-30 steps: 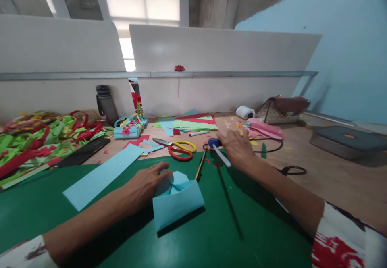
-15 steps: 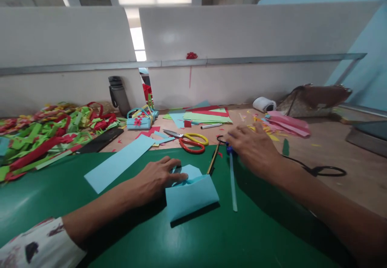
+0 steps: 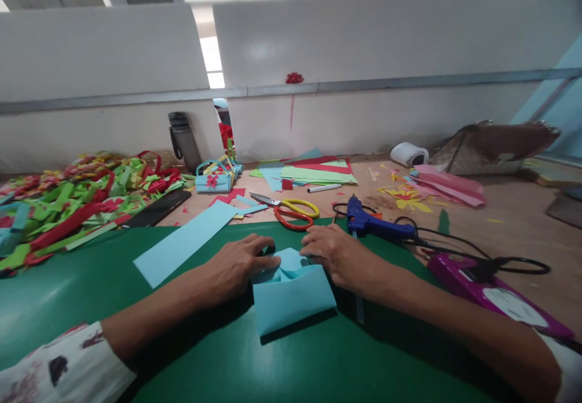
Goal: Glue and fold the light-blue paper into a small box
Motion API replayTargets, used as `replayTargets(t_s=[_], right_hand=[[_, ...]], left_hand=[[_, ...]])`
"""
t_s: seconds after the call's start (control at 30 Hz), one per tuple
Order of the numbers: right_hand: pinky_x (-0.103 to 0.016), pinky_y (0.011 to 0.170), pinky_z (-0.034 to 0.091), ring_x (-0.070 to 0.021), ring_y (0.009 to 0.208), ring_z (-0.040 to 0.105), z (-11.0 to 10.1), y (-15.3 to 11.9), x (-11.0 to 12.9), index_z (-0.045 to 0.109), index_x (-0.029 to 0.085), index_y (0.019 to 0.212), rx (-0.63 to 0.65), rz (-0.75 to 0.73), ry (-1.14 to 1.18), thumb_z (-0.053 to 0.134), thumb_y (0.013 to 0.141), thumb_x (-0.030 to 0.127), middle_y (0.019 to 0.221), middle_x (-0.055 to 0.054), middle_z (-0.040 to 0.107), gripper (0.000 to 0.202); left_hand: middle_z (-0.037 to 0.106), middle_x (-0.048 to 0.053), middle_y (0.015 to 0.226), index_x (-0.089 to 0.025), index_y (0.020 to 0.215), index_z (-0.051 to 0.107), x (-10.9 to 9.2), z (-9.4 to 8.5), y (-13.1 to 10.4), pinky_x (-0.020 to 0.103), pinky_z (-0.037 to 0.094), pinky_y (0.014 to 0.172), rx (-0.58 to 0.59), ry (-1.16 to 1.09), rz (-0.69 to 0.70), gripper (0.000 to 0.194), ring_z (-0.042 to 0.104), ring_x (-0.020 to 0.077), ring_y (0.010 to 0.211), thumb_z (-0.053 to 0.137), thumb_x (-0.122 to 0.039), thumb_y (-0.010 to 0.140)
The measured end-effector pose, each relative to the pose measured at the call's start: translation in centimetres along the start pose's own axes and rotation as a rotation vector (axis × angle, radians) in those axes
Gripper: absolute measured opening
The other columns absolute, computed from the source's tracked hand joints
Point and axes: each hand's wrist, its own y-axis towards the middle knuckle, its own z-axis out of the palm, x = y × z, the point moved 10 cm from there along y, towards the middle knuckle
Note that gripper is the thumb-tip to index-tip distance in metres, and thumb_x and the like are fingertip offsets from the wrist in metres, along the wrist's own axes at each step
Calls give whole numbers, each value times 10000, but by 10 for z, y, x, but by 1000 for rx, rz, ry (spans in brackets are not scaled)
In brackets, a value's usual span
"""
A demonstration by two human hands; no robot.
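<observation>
A folded light-blue paper pouch (image 3: 293, 306) rests on the green table mat, its top flap raised at the back. My left hand (image 3: 240, 263) grips the pouch at its left fold, the thumb laid over the inner edge. On the right fold is my right hand (image 3: 339, 254), its fingers bent against the paper; it covers most of the pencil. Just behind that hand lies a blue glue gun (image 3: 379, 224), its clear glue stick trailing beneath my wrist. Scissors (image 3: 293, 212) with red and yellow handles lie behind the pouch.
A blue paper strip (image 3: 186, 242) and a black phone (image 3: 159, 209) lie left, near heaped green and red paper pieces (image 3: 91, 203). A small blue paper bag (image 3: 213, 182) and a bottle (image 3: 184, 142) stand behind. A purple power strip (image 3: 498, 297) with cables is at right.
My right hand has moved left and toward me, from the glue gun to the pouch's right side. The glue gun now shows uncovered. My left hand stays on the pouch; the view has shifted slightly.
</observation>
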Motion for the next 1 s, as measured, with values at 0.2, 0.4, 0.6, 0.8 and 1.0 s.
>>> replayTargets(t_s=[0.2, 0.4, 0.6, 0.8, 1.0], right_hand=[[-394, 836, 291, -222, 902, 543, 1, -7, -2, 639, 148, 853, -37, 92, 69, 449, 839, 146, 876, -94, 637, 191], [-285, 690, 379, -151, 713, 550, -23, -19, -3, 572, 172, 783, -142, 173, 329, 234, 953, 303, 763, -29, 619, 401], [-222, 515, 332, -120, 603, 506, -2, -28, 4, 562, 178, 696, 84, 272, 506, 686, 668, 261, 649, 36, 561, 152], [-236, 584, 371, -116, 626, 517, -40, -36, 31, 532, 164, 696, -333, -40, 349, 568, 803, 166, 668, 6, 564, 113], [-278, 654, 415, -145, 700, 535, -55, -51, 57, 546, 158, 766, -555, -329, 142, 517, 869, 179, 731, -43, 606, 109]], left_hand=[[495, 140, 1262, -197, 1061, 617, 7, -5, -2, 347, 466, 849, -35, -47, -84, 301, 549, 244, 1053, 478, -96, 814], [571, 141, 1217, -166, 1115, 610, 39, -33, -30, 363, 467, 859, -259, -142, -307, 351, 584, 248, 1034, 359, -141, 871], [675, 125, 1002, -124, 1107, 627, 58, -38, -49, 367, 466, 803, -404, -320, -465, 341, 618, 242, 883, 453, -248, 842], [622, 133, 1121, -123, 1312, 428, 72, -35, -58, 344, 490, 749, -612, -776, -646, 582, 594, 248, 962, 516, -423, 821], [672, 108, 952, -145, 1025, 632, 26, -11, -32, 328, 496, 737, -374, -1643, -372, 462, 628, 235, 847, 589, -525, 766]])
